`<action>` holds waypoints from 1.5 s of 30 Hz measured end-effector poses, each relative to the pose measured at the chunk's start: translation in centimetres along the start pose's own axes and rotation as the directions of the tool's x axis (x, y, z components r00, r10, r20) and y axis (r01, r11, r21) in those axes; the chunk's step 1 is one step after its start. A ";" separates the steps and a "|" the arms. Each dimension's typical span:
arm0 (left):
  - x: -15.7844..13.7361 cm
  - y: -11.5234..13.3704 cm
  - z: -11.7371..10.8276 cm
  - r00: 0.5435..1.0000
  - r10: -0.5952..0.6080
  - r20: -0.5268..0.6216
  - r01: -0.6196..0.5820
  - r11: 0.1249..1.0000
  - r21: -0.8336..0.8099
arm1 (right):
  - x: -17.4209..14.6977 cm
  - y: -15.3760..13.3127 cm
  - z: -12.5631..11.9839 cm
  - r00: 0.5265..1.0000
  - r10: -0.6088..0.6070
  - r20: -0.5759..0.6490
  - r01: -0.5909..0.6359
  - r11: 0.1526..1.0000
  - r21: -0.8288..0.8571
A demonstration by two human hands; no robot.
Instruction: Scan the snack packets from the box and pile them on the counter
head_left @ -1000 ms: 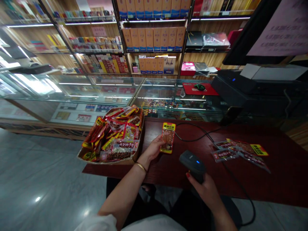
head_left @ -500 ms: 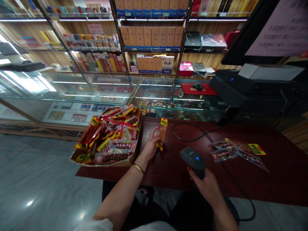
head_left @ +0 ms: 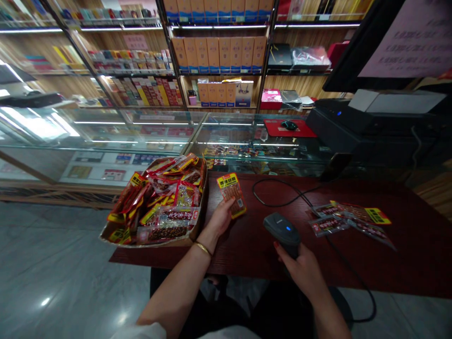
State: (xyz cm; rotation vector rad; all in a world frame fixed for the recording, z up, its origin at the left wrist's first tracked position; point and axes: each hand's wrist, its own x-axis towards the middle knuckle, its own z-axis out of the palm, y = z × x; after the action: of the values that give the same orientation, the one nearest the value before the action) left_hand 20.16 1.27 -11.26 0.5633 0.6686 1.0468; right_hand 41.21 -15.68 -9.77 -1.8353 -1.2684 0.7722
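Between the thumb and fingers of my left hand (head_left: 221, 217) is a snack packet (head_left: 233, 192) with a yellow label and a clear middle showing brown strips. Its printed front and a small barcode face up. My right hand (head_left: 304, 263) grips the handle of a black barcode scanner (head_left: 281, 230) with a lit blue light; its head points toward the packet, some way apart from it. Left of my left hand stands a cardboard box (head_left: 202, 207) heaped with red and yellow snack packets. Several more packets (head_left: 356, 219) lie loosely overlapped on the right.
The dark red wooden desk (head_left: 254, 254) carries the scanner's black cable (head_left: 271, 206). Behind it is a glass display counter (head_left: 226, 134) with a mouse (head_left: 289, 125) on a red mat. A black machine (head_left: 374, 136) and a monitor (head_left: 363, 42) stand at the right.
My left hand has turned the packet from a narrow, edge-on angle so that its broad front now shows. My right hand and the scanner have hardly moved.
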 end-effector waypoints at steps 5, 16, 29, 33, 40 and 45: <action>0.4 -0.2 0.0 0.993 0.118 0.005 -0.118 0.993 -0.022 | -0.5 -0.4 -0.5 1.000 0.006 -0.028 -0.006 1.000 -0.013; 0.4 -0.7 -0.6 0.996 0.083 -0.041 -0.081 0.996 0.036 | -1.5 -2.6 1.0 0.985 0.168 0.031 -0.165 0.888 0.428; -0.4 -1.0 -0.1 1.000 0.006 0.030 -0.006 1.000 -0.006 | -0.6 -3.7 3.3 0.991 0.130 -0.029 -0.113 0.937 0.332; -0.2 -0.7 -0.2 0.999 -0.031 -0.009 0.030 0.996 -0.083 | -0.2 -4.3 3.7 0.993 0.105 -0.052 -0.082 0.940 0.330; -0.7 0.0 0.5 0.992 -0.112 0.061 0.119 0.982 -0.143 | 0.4 -4.7 3.8 0.994 0.095 -0.057 -0.074 0.952 0.297; -1.2 0.4 0.6 0.975 -0.165 0.148 0.189 0.967 -0.170 | 0.9 -4.6 3.9 0.994 0.090 -0.067 -0.069 0.961 0.267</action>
State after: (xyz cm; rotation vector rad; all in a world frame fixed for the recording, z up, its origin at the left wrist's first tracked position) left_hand 19.95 0.29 -10.24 0.4013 0.4900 0.8837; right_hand 36.13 -12.91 -7.95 -1.6897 -0.9940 0.8604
